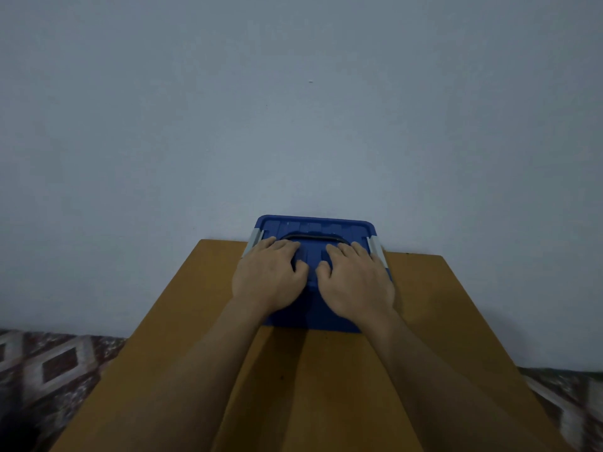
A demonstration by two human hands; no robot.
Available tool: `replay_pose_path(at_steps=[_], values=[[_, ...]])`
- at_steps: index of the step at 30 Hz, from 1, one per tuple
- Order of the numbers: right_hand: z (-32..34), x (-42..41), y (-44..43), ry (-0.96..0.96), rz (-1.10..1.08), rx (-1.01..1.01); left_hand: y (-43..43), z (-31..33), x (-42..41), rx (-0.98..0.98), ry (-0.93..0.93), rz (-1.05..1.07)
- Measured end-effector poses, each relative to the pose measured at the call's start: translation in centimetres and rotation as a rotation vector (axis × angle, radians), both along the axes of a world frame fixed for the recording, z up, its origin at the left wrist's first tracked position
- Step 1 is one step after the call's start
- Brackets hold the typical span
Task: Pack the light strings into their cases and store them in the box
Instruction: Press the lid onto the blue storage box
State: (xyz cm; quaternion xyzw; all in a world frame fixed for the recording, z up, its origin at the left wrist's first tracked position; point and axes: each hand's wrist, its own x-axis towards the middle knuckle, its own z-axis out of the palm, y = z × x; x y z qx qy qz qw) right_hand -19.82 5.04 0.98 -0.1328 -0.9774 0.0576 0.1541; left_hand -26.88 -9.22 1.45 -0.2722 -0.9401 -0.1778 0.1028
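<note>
You looked down from head height at a blue plastic box (pixel 311 316) that stood at the far edge of a tan wooden table (pixel 440 305), its back close against a plain pale grey-blue wall (pixel 293 109). The box's blue lid (pixel 313 223) was on, and it hid whatever lay inside. A dark carrying handle (pixel 313 236) lay flat across the top of the lid, just beyond your fingertips. A grey latch (pixel 254 239) sat on the left side of the lid, and a second grey latch (pixel 378 248) sat on the right side. Both of your bare forearms reached forward over the table from the bottom of the view. Your left hand (pixel 270 278) lay palm down on the left half of the lid, its fingers nearly straight and a little spread, gripping nothing. Your right hand (pixel 357 282) lay palm down on the right half in the same way, fingers stretched forward and holding nothing. The two hands rested side by side, near each other but apart, with a strip of blue lid showing between the thumbs. A patterned fabric (pixel 55 363) in dark red and grey diamonds showed below the table at the left, and a similar pattern showed at the lower right corner.
</note>
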Motion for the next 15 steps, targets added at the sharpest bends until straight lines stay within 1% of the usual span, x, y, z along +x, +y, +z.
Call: replay_pose_path(at_steps=[6,11,15], values=[[0.4,-2.6,1.6,0.014,0.014,-0.008,1.3,0.4,-2.4,-0.015,0.008,-0.004],[0.0,-3.6,2.1,0.14,0.001,-0.046,2.1,0.6,-3.3,-0.002,0.009,0.009],[-0.1,-4.0,2.3,0.169,-0.002,-0.048,2.3,0.5,-3.7,0.001,0.011,0.025]])
